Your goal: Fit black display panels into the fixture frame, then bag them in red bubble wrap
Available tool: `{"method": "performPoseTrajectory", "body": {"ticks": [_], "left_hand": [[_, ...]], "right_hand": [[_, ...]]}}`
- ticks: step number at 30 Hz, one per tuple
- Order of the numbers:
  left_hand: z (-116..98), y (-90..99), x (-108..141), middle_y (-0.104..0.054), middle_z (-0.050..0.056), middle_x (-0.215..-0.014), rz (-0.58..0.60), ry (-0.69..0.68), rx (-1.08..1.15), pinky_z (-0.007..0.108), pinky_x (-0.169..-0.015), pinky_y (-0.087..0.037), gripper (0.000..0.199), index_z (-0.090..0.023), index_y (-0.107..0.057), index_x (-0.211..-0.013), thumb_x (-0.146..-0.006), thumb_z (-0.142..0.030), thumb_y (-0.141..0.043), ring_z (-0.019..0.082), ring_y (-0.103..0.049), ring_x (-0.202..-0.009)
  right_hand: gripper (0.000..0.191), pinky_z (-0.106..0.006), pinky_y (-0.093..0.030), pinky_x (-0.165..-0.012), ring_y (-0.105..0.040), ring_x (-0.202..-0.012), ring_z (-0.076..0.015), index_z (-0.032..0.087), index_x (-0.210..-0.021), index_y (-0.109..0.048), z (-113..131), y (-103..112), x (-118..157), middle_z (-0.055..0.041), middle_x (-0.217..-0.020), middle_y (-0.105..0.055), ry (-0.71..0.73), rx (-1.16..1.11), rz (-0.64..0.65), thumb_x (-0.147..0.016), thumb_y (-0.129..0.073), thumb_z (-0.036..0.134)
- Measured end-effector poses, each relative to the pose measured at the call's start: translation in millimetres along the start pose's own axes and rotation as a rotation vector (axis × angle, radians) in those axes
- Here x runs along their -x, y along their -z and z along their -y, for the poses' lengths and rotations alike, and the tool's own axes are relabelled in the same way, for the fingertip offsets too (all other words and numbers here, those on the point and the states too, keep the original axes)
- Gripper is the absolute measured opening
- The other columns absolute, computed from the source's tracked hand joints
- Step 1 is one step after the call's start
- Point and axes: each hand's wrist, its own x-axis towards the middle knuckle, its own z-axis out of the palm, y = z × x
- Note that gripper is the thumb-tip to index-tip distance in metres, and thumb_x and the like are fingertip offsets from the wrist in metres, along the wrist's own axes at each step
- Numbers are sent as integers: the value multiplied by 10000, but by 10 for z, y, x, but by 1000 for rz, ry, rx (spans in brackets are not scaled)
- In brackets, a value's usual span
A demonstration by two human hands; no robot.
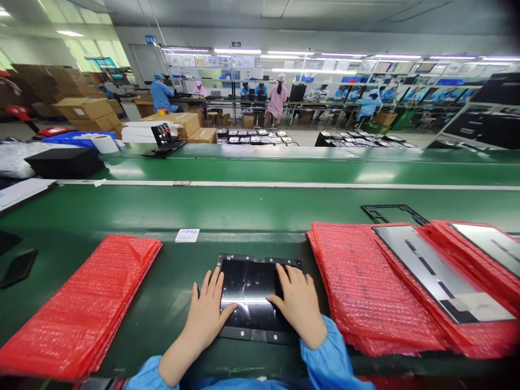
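Note:
A glossy black display panel (252, 284) lies flat on the green work surface in front of me, within a dark frame that has light round dots along its edges. My left hand (206, 309) rests along the panel's left side, fingers spread, its thumb reaching over the panel's face. On the right side my right hand (298, 300) lies over the panel's edge with fingers apart and thumb pointing inward. Both hands touch the panel without gripping it. Parts of the frame's left and right edges are hidden under the hands.
Red bubble-wrap bags (89, 298) are stacked at left, and more red bags (365, 287) at right carry a silver-backed panel (442, 276). Behind them lies a thin black frame (394, 212). A handwritten label (187, 235) sits beyond my hands. Co-workers stand across the room.

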Motion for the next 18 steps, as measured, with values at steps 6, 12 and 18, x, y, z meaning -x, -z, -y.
{"method": "performPoseTrajectory", "body": {"ticks": [6, 12, 18], "left_hand": [[-15, -148, 47, -222, 111, -1570, -94, 59, 96, 584, -1123, -235, 729, -210, 52, -1514, -955, -500, -316, 260, -219, -1441], [-13, -149, -3, -241, 118, -1564, -32, 171, 261, 582, -1149, -155, 628, -184, -112, -1519, -976, -466, -251, 237, -194, -1447], [-61, -109, -30, -274, 131, -1550, -47, 218, 395, 571, -1162, -88, 637, -146, -248, -1490, -950, -470, -344, 249, -195, -1446]], "right_hand": [[335, -511, -411, -1005, -585, -1063, -280, 216, -1210, -577, 360, -239, -335, -116, -1103, -640, 224, -123, -125, -902, -554, 344], [345, -522, -350, -1043, -542, -1109, -266, 195, -1281, -507, 359, -303, -343, -130, -1173, -590, 245, -147, -188, -955, -441, 285], [239, -427, -457, -846, -571, -968, -253, 208, -1140, -596, 336, -305, -376, -108, -1053, -622, 277, -162, -215, -933, -480, 245]]}}
